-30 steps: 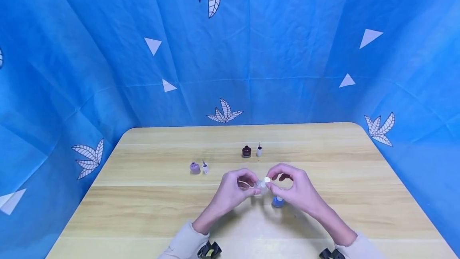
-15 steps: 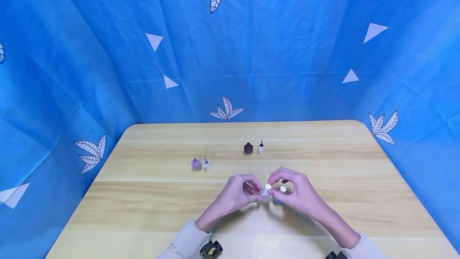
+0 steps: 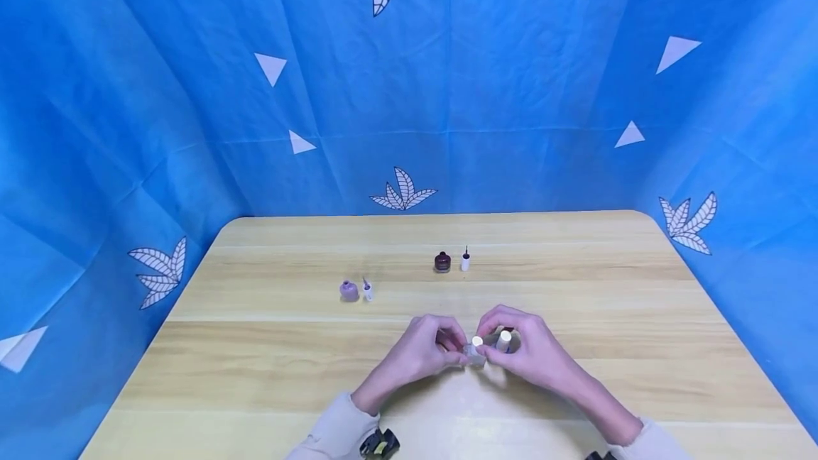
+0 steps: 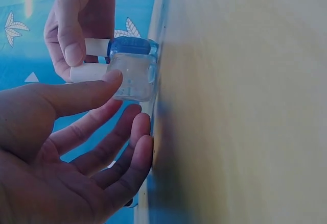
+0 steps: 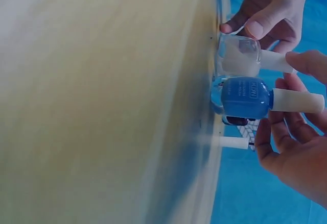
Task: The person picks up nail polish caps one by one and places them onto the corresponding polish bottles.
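Observation:
A clear nail polish bottle (image 4: 134, 78) stands upright on the table, its white cap (image 5: 276, 60) seated on the neck. My left hand (image 3: 423, 351) holds the bottle's glass body, thumb on the near side in the left wrist view. The white cap is pinched between thumb and fingers of my right hand (image 3: 532, 348). Right beside the clear bottle stands a blue nail polish bottle (image 5: 246, 97) with a white cap of its own (image 3: 504, 341). In the head view, my right hand's fingers partly hide the blue bottle.
Farther back, an uncapped dark red nail polish bottle (image 3: 442, 263) stands beside its white brush cap (image 3: 466, 262), brush up. To the left are an uncapped purple bottle (image 3: 348, 292) and its brush cap (image 3: 367, 292). A blue curtain (image 3: 511, 77) hangs behind the wooden table (image 3: 268, 360).
Both hands have come down and slightly nearer with the clear bottle, which now stands upright beside the blue one. The blue bottle's cap has come into sight. The head view has shifted slightly.

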Demonstrator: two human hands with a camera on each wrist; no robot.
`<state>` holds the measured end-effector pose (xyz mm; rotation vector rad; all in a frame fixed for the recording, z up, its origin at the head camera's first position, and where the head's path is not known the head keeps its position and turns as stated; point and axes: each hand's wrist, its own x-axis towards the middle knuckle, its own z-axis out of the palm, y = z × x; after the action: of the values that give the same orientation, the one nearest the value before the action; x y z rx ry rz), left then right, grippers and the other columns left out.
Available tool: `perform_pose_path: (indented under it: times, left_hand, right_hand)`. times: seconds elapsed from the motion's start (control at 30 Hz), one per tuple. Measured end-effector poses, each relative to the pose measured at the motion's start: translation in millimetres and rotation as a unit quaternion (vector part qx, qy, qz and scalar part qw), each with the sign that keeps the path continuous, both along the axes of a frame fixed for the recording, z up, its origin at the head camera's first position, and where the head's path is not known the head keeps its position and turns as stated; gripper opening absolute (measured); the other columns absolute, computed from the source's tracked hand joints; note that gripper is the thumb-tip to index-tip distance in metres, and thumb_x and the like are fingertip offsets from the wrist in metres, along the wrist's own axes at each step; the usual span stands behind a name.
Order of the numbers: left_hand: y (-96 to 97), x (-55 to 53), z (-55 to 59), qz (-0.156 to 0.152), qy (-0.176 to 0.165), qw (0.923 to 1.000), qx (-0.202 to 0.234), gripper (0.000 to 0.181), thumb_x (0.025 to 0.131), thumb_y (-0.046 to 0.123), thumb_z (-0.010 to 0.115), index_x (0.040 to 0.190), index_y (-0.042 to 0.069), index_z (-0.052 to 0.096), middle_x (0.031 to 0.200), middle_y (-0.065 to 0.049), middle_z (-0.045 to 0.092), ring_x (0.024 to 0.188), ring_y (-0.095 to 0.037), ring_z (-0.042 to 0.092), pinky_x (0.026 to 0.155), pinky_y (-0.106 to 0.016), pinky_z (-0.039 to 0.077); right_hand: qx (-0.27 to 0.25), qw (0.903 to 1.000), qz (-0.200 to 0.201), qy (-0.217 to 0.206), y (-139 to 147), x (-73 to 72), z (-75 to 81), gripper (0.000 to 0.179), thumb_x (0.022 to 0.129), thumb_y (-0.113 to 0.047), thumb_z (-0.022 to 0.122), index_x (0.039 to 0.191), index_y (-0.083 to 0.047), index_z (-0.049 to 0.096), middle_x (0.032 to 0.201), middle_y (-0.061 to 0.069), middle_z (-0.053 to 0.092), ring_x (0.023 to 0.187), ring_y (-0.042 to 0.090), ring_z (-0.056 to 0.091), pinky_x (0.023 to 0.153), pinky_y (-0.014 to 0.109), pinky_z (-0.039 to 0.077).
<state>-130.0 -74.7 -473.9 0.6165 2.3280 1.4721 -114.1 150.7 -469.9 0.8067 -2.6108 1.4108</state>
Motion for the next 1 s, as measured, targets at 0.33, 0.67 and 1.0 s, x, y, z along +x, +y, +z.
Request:
perform_pose_path:
  times: [0.33, 0.67, 1.0]
  left_hand:
    - [0.8, -0.8, -0.9, 0.003, 0.002, 1.0000, -0.003, 0.019, 0.078, -0.004, 0.085, 0.088, 0.006, 0.072, 0.084, -0.005, 0.072, 0.070, -0.009, 0.065, 0.066, -0.018, 0.059]
    - [-0.3, 0.1, 0.7, 0.002, 0.000, 1.0000, -0.009, 0.019, 0.079, -0.006, 0.083, 0.088, 0.006, 0.072, 0.080, 0.002, 0.069, 0.069, -0.009, 0.065, 0.065, -0.019, 0.059]
    - [-4.7, 1.1, 3.1, -0.009, -0.025, 0.9996, -0.009, 0.021, 0.078, -0.011, 0.081, 0.092, 0.002, 0.073, 0.080, 0.000, 0.070, 0.071, -0.010, 0.066, 0.068, -0.019, 0.059]
  right_hand:
    - [0.001, 1.0000, 0.003, -0.005, 1.1, 1.3, 1.9, 0.023, 0.083, -0.009, 0.085, 0.091, -0.026, 0.071, 0.099, -0.017, 0.070, 0.092, 0.010, 0.068, 0.087, 0.038, 0.059]
    - [-0.010, 0.9994, 0.021, -0.027, 2.8, 1.8, 3.0, 0.018, 0.087, -0.014, 0.083, 0.096, -0.023, 0.071, 0.097, -0.013, 0.071, 0.085, 0.014, 0.068, 0.080, 0.027, 0.058]
    - [0.001, 0.9990, 0.007, -0.044, 11.2, 2.6, 19.4, 0.024, 0.090, -0.031, 0.081, 0.108, -0.018, 0.074, 0.104, -0.006, 0.073, 0.094, 0.019, 0.068, 0.084, 0.034, 0.059]
